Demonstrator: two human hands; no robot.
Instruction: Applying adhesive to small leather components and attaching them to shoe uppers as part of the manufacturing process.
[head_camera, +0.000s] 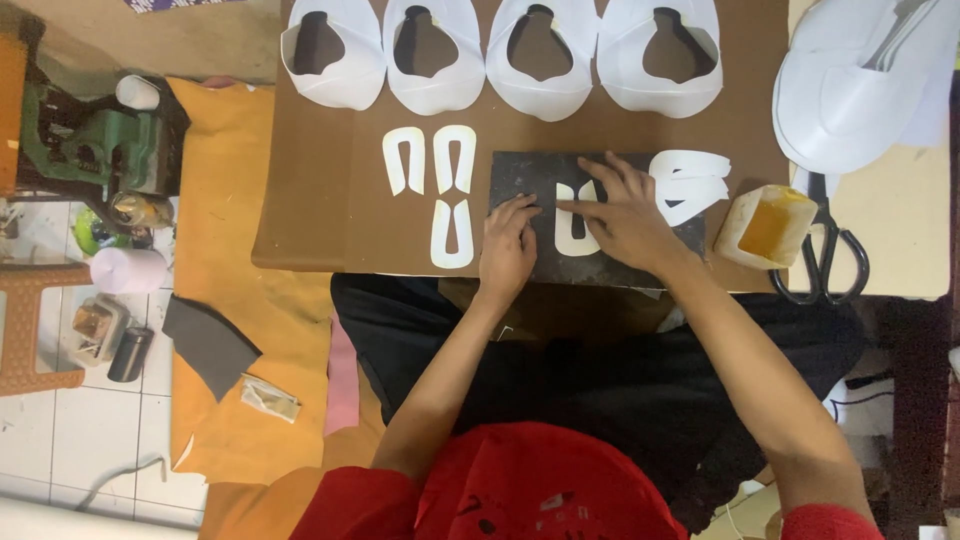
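Note:
Both hands rest on a dark grey slab (520, 175) lying on a brown board (330, 200). My right hand (625, 215) presses flat on a white U-shaped cut piece (570, 238), its fingers spread and pointing left. My left hand (508, 245) sits beside it with fingertips curled on the slab, touching the edge of the same piece. A small stack of similar white pieces (690, 185) lies just right of my right hand.
Three white U-shaped pieces (442, 190) lie left of the slab. Several large white shoe-upper cutouts (500, 55) line the far edge. An open tub of yellow glue (765, 228) and black scissors (825, 255) sit at right. A green machine (100, 140) stands at left.

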